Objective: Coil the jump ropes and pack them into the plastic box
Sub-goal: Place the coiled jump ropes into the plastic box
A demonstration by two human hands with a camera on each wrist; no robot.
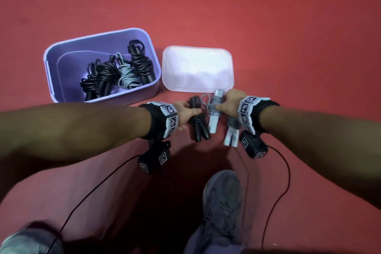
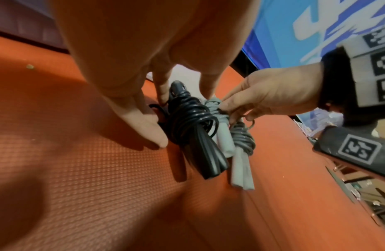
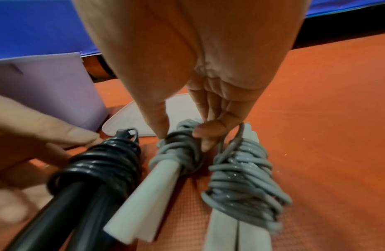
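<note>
The purple plastic box [image 1: 68, 62] stands open on the red floor at the left, with several coiled black and grey ropes inside. My left hand [image 1: 189, 109] grips a coiled black jump rope [image 1: 198, 123] by its wound cord, thumb on one side and fingers on the other [image 2: 163, 118]. Beside it, my right hand [image 1: 221, 107] pinches the grey cord of a white-handled jump rope [image 3: 178, 152] between thumb and fingers [image 3: 182, 134]. A second grey coiled rope [image 3: 241, 178] lies just right of it. Whether my fingers also hold its loop I cannot tell.
The box's white lid [image 1: 198, 68] lies flat right of the box, just beyond my hands. My grey shoe [image 1: 222, 202] is on the floor below the hands. Thin black cables [image 1: 284, 181] trail from the wrist cameras. A blue banner [image 2: 294, 25] stands beyond the mat.
</note>
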